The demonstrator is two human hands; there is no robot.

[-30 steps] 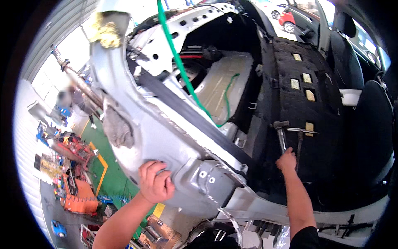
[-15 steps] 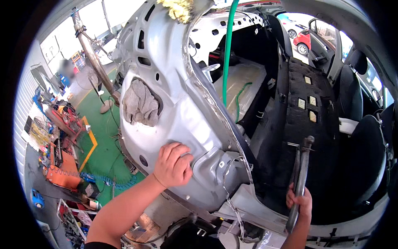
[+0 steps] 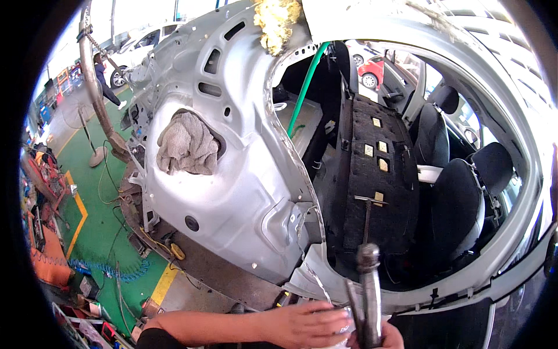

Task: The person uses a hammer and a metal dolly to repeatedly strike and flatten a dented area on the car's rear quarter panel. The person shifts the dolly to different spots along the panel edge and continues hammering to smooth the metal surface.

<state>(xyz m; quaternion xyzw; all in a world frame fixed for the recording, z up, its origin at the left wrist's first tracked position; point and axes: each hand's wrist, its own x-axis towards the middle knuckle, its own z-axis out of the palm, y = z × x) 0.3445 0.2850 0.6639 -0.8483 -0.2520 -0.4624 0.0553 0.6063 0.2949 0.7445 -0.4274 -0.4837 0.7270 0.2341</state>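
My right hand (image 3: pixel 388 336) grips a heavy steel tool with a rounded end (image 3: pixel 369 296), raised at the lower middle. A thinner metal piece (image 3: pixel 354 308) is beside it. My left hand (image 3: pixel 311 323) reaches across to these tools, fingers extended and slightly bent; I cannot tell whether they touch. Ahead lies the silver rear body panel (image 3: pixel 238 174) of a car, with a grey rag (image 3: pixel 185 142) in its recess and yellow foam (image 3: pixel 273 20) at the top. Inside the opening, a T-shaped metal tool (image 3: pixel 367 216) lies on the black rear seat back (image 3: pixel 378 174).
Front seats (image 3: pixel 459 215) are at the right, and a green hose (image 3: pixel 305 87) runs inside the car. A steel post (image 3: pixel 96 110), coiled blue hose (image 3: pixel 110 269) and orange equipment (image 3: pixel 47 256) stand around the green floor (image 3: pixel 104 232). A person (image 3: pixel 104 81) walks in the background.
My right hand has picked up the heavy tool from the seat back and drawn it down toward me. My left hand has left the body panel and moved right to the tools.
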